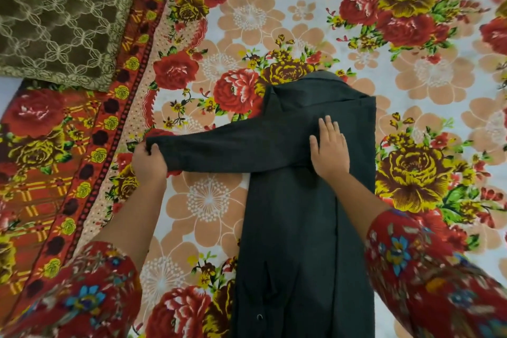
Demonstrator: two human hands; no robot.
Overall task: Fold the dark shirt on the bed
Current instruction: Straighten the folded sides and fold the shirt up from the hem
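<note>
The dark shirt (301, 228) lies lengthwise on the flowered bed (411, 63), its body folded into a narrow strip that runs from the collar at the far end to the near edge. One sleeve (219, 148) stretches out to the left across the bedspread. My left hand (149, 162) grips the cuff end of that sleeve. My right hand (330, 148) rests flat on the shirt's upper body, fingers straight, where the sleeve meets it.
A brown-green patterned cushion (55, 22) lies at the far left corner. A red bordered band of the bedspread (68, 159) runs down the left side. Flowered bedspread shows on both sides of the shirt.
</note>
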